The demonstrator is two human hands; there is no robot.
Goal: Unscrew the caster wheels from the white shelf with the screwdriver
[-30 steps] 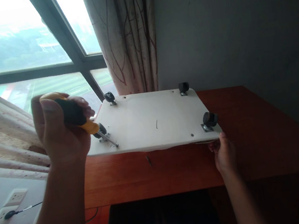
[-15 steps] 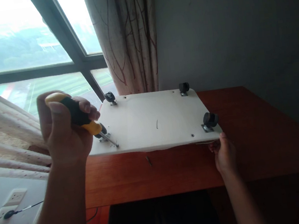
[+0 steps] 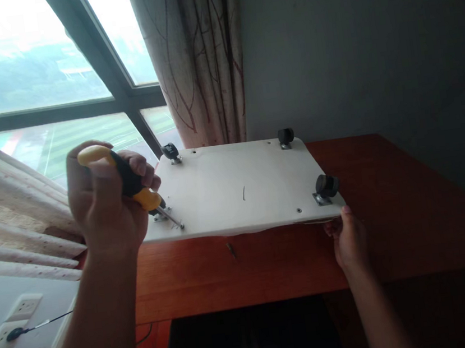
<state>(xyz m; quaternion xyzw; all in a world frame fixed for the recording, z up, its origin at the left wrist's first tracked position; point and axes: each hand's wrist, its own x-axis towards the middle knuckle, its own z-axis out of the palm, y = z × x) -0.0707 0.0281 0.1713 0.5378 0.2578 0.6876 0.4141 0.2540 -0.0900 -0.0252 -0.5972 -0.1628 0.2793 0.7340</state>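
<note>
My left hand (image 3: 110, 197) is closed around the yellow and black handle of a screwdriver (image 3: 132, 182). Its metal shaft slants down to the right, the tip at a fastener near the front left corner of a white board (image 3: 234, 185). Beside the shaft, partly hidden by my hand and the handle, is a caster (image 3: 161, 212). My right hand (image 3: 349, 238) grips the board's front right corner, thumb on top and fingers beneath. Close to that thumb stands another black caster (image 3: 326, 187) on a metal plate. Two more casters, one (image 3: 170, 152) at far left, one (image 3: 285, 137) at far right, stand up from the board.
Below the board's front edge, a small screw-like metal piece (image 3: 230, 250) lies on the reddish wooden table (image 3: 261, 272). Behind are a curtain (image 3: 201, 59) and a window (image 3: 32, 63). Wall sockets (image 3: 24, 307) with cables are at lower left.
My left hand and the screwdriver handle have shifted slightly right and down, with the wrist turned a little. The tip stays at the same spot; my right hand and the board are still.
</note>
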